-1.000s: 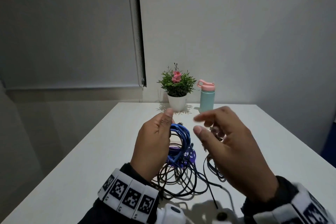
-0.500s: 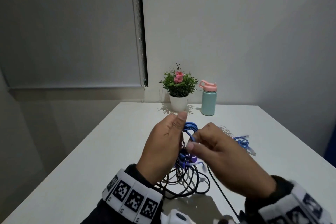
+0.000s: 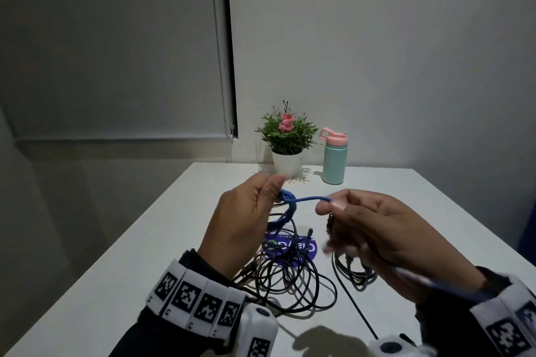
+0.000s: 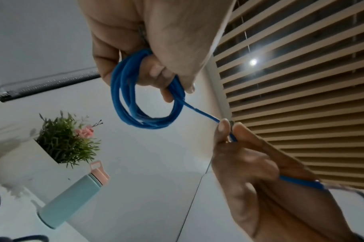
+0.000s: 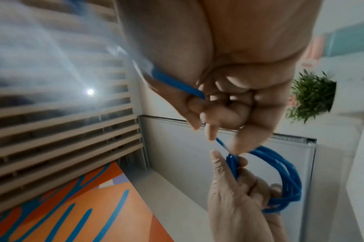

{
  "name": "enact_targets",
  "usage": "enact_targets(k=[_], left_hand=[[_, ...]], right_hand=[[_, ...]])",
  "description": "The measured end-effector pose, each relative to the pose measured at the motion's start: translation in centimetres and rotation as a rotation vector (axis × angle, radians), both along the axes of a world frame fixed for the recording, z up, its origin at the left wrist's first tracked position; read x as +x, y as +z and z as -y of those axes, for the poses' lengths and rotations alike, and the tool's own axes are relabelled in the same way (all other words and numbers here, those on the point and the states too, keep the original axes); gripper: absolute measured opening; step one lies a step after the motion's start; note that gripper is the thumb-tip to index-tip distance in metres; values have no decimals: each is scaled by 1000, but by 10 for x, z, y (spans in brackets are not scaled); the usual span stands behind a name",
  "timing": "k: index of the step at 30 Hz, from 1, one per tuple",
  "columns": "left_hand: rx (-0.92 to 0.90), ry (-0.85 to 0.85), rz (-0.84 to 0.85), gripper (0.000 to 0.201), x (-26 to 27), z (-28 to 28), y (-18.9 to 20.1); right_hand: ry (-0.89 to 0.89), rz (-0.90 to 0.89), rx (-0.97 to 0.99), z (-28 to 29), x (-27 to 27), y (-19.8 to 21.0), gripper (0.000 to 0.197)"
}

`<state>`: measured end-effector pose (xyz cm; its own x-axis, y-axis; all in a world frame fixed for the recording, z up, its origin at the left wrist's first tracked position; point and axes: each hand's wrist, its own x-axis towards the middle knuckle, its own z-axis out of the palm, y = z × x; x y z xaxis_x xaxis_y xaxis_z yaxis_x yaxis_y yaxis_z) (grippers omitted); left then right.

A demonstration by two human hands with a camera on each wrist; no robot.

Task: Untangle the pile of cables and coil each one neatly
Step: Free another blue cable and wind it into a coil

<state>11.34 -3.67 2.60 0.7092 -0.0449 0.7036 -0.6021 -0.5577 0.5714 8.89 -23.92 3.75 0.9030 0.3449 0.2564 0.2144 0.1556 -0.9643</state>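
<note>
A blue cable (image 3: 290,206) (image 4: 139,104) (image 5: 285,176) is wound into a small coil of several loops. My left hand (image 3: 246,220) (image 4: 156,54) grips that coil above the table. My right hand (image 3: 374,232) (image 5: 228,101) pinches the free end of the blue cable between thumb and fingers and holds it taut to the right of the coil; the tail runs through the palm toward the wrist. Below both hands a tangle of black cables (image 3: 290,278) lies on the white table (image 3: 145,255).
A purple round sticker (image 3: 307,246) lies under the black tangle. A second small black cable bundle (image 3: 356,272) sits under my right hand. A potted plant (image 3: 285,142) and a teal bottle with a pink lid (image 3: 335,159) stand at the table's far edge by the wall.
My right hand closed onto the blue cable at the coil, then drew its end out to the right, stretching a short length taut. My left hand kept gripping the coil and rose slightly.
</note>
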Motion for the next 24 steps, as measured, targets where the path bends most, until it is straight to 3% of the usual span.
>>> enact_targets(k=[2, 4, 6, 8, 11, 15, 18, 21, 24], left_hand=[[-86, -81, -103, 42, 3, -3, 1], [-257, -324, -369, 44, -1, -1, 3], [-435, -632, -594, 27, -7, 4, 3], [-548, -830, -635, 10, -11, 9, 1], [-559, -745, -546, 15, -10, 14, -3], [-441, -609, -498, 13, -7, 18, -5], [-404, -598, -499, 11, -7, 20, -7], [-497, -460, -461, 16, 0, 19, -11], [-683, -251, -463, 29, 14, 12, -17]], right_hand=[[-30, 17, 29, 3, 2, 1, 26], [-173, 133, -70, 8, 6, 1, 32], [-245, 163, -98, 10, 11, -3, 31], [-168, 78, -81, 4, 13, -10, 26], [-21, -39, -57, -7, 14, -19, 20], [-26, -52, -134, -1, 17, -16, 22], [-14, -79, -136, 2, 18, -18, 30], [-169, -77, -65, 0, 24, -19, 20], [-410, -96, 180, 3, 34, -20, 13]])
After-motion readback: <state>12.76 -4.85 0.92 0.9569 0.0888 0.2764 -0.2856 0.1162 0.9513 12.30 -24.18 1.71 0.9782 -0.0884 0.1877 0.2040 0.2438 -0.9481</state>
